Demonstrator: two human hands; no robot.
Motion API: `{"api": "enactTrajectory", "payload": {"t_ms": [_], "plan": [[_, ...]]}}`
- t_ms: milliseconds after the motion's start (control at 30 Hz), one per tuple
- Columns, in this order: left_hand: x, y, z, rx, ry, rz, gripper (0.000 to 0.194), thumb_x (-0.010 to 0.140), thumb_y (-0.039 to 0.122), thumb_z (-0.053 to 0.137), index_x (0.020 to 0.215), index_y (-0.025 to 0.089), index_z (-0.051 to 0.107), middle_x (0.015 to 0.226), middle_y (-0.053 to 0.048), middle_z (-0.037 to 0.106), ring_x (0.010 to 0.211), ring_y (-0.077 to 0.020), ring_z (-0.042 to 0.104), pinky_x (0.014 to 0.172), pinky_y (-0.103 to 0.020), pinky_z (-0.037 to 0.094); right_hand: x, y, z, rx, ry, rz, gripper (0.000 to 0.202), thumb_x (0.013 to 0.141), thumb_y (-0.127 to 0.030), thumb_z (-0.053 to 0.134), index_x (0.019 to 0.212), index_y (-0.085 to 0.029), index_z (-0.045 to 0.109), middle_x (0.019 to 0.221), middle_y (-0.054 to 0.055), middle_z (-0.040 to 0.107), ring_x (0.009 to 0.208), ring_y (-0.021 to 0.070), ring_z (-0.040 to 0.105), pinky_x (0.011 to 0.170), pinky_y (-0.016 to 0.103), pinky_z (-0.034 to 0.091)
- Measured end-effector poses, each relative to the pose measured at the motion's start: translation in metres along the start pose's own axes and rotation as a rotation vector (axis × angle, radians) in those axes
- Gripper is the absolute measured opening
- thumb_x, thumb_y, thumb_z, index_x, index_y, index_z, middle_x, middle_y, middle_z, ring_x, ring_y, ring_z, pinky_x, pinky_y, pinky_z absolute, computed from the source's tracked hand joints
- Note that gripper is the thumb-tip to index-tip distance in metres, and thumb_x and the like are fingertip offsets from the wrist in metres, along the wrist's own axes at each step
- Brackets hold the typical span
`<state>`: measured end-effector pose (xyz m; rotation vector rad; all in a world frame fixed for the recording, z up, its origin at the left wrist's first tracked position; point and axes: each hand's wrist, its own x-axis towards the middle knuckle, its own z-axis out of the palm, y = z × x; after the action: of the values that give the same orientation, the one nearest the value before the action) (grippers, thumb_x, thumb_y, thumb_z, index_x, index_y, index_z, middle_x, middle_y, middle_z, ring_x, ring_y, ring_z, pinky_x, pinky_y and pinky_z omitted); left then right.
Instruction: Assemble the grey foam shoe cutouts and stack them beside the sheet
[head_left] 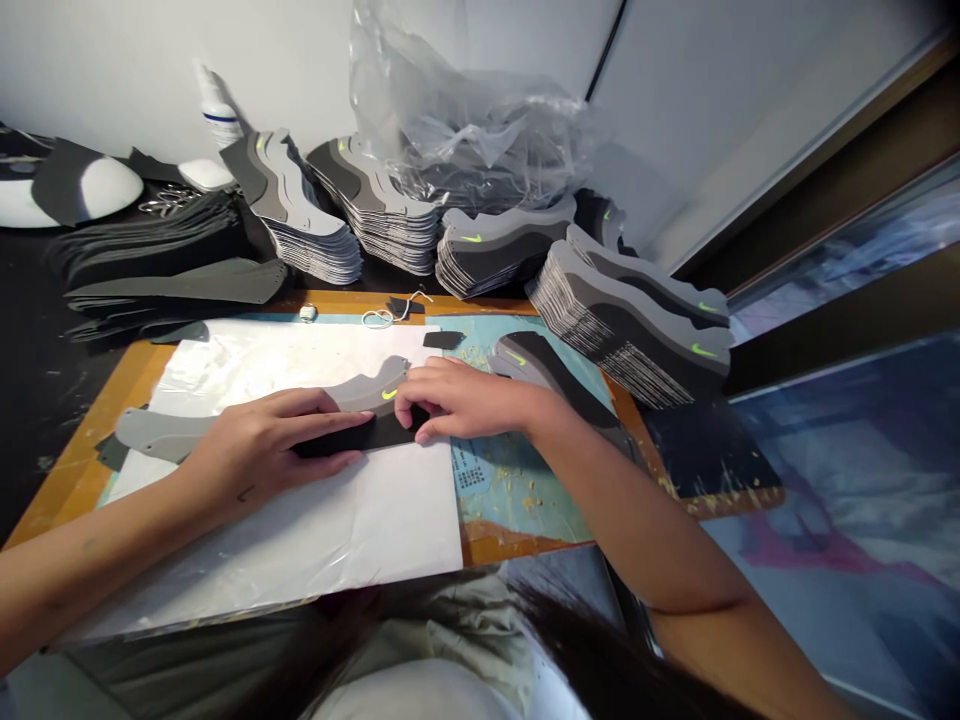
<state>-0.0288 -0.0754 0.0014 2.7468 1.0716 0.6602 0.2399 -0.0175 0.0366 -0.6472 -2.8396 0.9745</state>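
Observation:
A grey and black shoe upper panel (375,435) with a small yellow-green swoosh lies lengthwise on the white sheet (360,510). Flat across its middle rests my left hand (262,440), fingers stretched toward the right and pressing on the black part. My right hand (457,398) is at the panel's right end, its fingers curled and thumb close to them on the black edge; the fingertips partly hide that edge. To the right of this hand, another shoe upper panel (547,375) lies on the blue mat. A small black scrap (442,340) sits just above my right hand.
Stacks of grey panels (405,235) line the back, with a larger stack (615,320) at the right. Dark pieces (172,250) are piled at the left. A plastic bag (480,140) and a white bottle (217,110) stand behind. White string (379,318) lies near the board's back edge.

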Motion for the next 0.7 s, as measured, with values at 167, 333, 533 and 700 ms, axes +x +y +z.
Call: {"api": "enactTrajectory", "payload": {"t_ms": [167,333,533,700], "plan": [[0.0004,0.0004,-0.0015,0.003,0.005,0.007,0.029,0.094,0.038,0.059,0.117,0.025,0.072,0.089,-0.001,0.066,0.068,-0.0088,0.061,0.062,-0.019,0.046,0.0030,0.0045,0.0038,0.050,0.051,-0.022,0.016,0.097,-0.022,0.048,0.085,-0.019,0.059,0.087,0.002,0.062,0.087,0.0175,0.049,0.084,0.030,0.033],[-0.0026,-0.0027,0.0008,0.035,-0.014,-0.010,0.030,0.092,0.039,0.062,0.119,0.028,0.070,0.091,-0.001,0.066,0.069,-0.0087,0.060,0.062,-0.018,0.044,0.0054,0.0022,0.0061,-0.010,0.096,0.025,0.016,0.090,-0.031,0.064,0.081,-0.019,0.058,0.075,0.000,0.057,0.080,0.0171,0.047,0.078,0.029,0.031],[-0.0034,-0.0032,0.0012,0.022,-0.016,-0.006,0.029,0.091,0.038,0.063,0.117,0.027,0.071,0.090,-0.001,0.066,0.068,-0.0088,0.059,0.062,-0.019,0.044,0.0067,0.0017,0.0052,0.016,0.090,0.045,0.017,0.086,-0.031,0.069,0.080,-0.019,0.058,0.071,-0.002,0.052,0.076,0.0156,0.045,0.075,0.027,0.030],[-0.0016,-0.0014,0.0011,0.010,-0.020,-0.016,0.029,0.091,0.038,0.063,0.117,0.027,0.071,0.091,-0.001,0.066,0.069,-0.0092,0.060,0.063,-0.020,0.045,0.0071,0.0040,0.0056,0.031,0.087,0.030,0.017,0.085,-0.029,0.071,0.078,-0.019,0.059,0.070,-0.003,0.052,0.075,0.0149,0.046,0.075,0.027,0.030]]}}
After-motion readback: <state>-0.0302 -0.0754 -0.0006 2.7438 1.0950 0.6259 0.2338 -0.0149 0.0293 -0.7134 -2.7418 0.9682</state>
